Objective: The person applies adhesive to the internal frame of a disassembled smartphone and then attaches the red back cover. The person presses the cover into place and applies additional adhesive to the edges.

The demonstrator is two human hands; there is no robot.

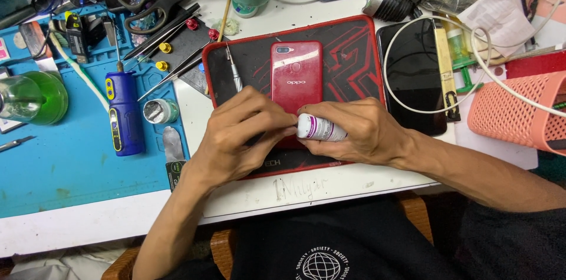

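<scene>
Lower centre of frame: right hand (pixel 359 132) grips a small white bottle (pixel 321 128) lying sideways, fingers curled around its body. Left hand (pixel 242 135) meets the bottle's left end; its fingers are pinched together at what is probably the cap, though the tip is hidden by the fingertips. Both hands rest over the lower part of a red-edged black work mat (pixel 354 44) on the white surface (pixel 330 188). Just above the hands, a red phone (pixel 296 73) lies back-up on the mat, its lower end covered by the hands. Left of centre, a blue electric screwdriver (pixel 124 114) lies on a blue mat (pixel 65 162). Far right, a pink mesh basket (pixel 519 109). Upper left, black scissors (pixel 154 4).
</scene>
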